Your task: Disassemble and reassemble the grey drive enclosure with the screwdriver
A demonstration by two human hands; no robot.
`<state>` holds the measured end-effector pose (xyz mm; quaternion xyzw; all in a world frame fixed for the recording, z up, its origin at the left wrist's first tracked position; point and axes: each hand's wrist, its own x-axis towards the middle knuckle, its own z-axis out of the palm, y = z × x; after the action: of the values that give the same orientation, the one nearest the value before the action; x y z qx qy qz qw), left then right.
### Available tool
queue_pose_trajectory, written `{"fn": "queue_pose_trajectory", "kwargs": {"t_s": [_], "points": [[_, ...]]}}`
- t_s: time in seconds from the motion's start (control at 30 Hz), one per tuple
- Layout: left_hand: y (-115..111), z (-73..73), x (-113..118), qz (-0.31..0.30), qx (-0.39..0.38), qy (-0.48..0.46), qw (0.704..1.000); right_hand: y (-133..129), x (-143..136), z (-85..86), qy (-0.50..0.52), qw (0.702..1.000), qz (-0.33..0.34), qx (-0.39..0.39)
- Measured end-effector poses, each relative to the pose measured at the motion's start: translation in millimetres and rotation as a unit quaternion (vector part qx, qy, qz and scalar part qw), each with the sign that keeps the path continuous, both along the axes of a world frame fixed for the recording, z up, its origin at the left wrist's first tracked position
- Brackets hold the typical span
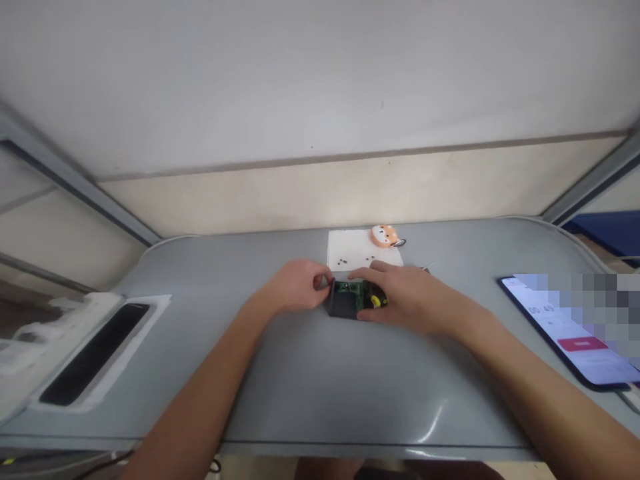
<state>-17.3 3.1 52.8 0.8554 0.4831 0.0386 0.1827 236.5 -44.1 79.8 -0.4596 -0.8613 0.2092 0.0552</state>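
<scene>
On the grey table lies a small black device [345, 303] with a green circuit board showing inside it. My left hand [300, 285] pinches the device's left edge between thumb and fingers. From the right, my right hand [407, 297] grips the other end, thumb at the near side and fingers at the far side. A yellow part [376, 301] shows under the right palm; the rest of that end is hidden. Just behind the device is a white sheet of paper [350, 243] with several tiny dark pieces, perhaps screws, on it.
An orange animal-face case [385, 236] rests on the paper's far right corner. At the right lies a lit phone [555, 327] showing a timer. A dark phone-like slab [95, 353] sits on white paper at the left. Wall panels rise behind the table [320, 387].
</scene>
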Motion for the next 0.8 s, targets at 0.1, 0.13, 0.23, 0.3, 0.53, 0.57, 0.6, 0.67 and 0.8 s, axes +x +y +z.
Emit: {"fn": "queue_pose_trajectory", "kwargs": {"t_s": [0.1, 0.13, 0.23, 0.3, 0.53, 0.57, 0.6, 0.67, 0.8], "points": [[1, -0.9, -1, 0.002, 0.000, 0.002, 1.000, 3, -1, 1.8, 0.009, 1.000, -0.006, 0.014], [1, -1.0, -2, 0.003, 0.000, 0.001, 1.000, 4, -1, 1.9, 0.012, 1.000, -0.006, 0.018], [1, -0.2, -1, 0.004, -0.001, -0.003, 1.000, 5, -1, 0.6, 0.017, 0.999, -0.012, 0.028], [0, 0.8, -1, 0.005, -0.007, -0.005, 1.000, 6, -1, -1.4, 0.024, 0.999, -0.020, 0.035], [2, -1.2, -1, -0.001, -0.014, -0.016, 1.000, 5, -6, -5.4, -0.004, 0.996, -0.016, 0.090], [3, -1.8, -1, -0.003, -0.014, -0.017, 1.000, 5, -6, -5.8, -0.009, 0.995, -0.015, 0.097], [3, -2.3, -2, -0.004, -0.014, -0.017, 1.000, 4, -7, -6.5, -0.014, 0.995, -0.013, 0.101], [4, -3.1, -3, -0.006, -0.009, -0.020, 1.000, 3, -8, -8.6, -0.027, 0.994, -0.003, 0.105], [5, -3.6, -5, -0.006, 0.000, -0.017, 1.000, 1, -12, -15.0, -0.054, 0.991, 0.024, 0.120]]}}
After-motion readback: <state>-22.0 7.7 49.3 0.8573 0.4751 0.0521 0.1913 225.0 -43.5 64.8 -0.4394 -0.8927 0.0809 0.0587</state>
